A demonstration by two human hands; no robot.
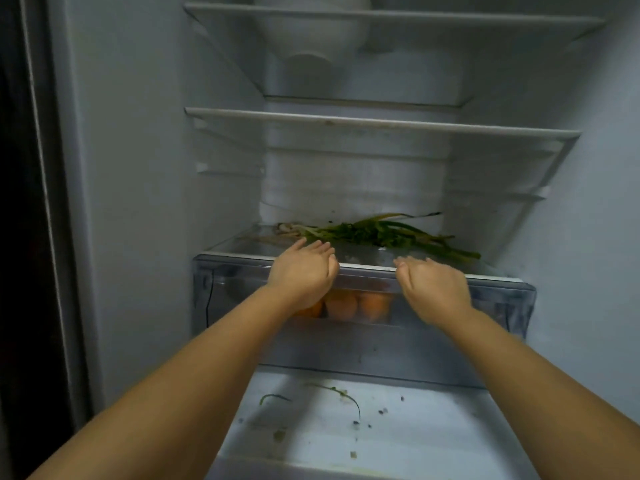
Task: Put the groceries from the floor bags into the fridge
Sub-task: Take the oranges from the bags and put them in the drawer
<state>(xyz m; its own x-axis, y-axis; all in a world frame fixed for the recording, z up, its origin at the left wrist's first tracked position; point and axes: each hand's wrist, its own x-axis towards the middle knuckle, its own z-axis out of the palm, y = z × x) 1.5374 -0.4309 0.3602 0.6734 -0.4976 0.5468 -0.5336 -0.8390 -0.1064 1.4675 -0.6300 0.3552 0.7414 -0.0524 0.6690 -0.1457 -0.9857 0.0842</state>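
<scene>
Head view shows left hand (302, 271) and right hand (433, 285), fingers relaxed and grasping nothing, at the clear plastic crisper drawer (498, 303); push evenly, keeping the green leafy stalks (381, 233) clear.

A white bowl (311, 32) sits high up on the top glass shelf (391, 16). You see it from below, through the glass, so its round foot shows. Beside it on the right is another pale shape, too blurry to tell what it is.

Down low is a white ledge (450, 431) that is a bit messy. A long thin green strand (348, 398) curls across it. A short green bit (273, 397) lies near it on the left. Small dark crumbs (382, 411) are dotted around, and there is a yellowish stain (278, 435).

Far left is a dark strip (17, 202) with a pale line running down it.
</scene>
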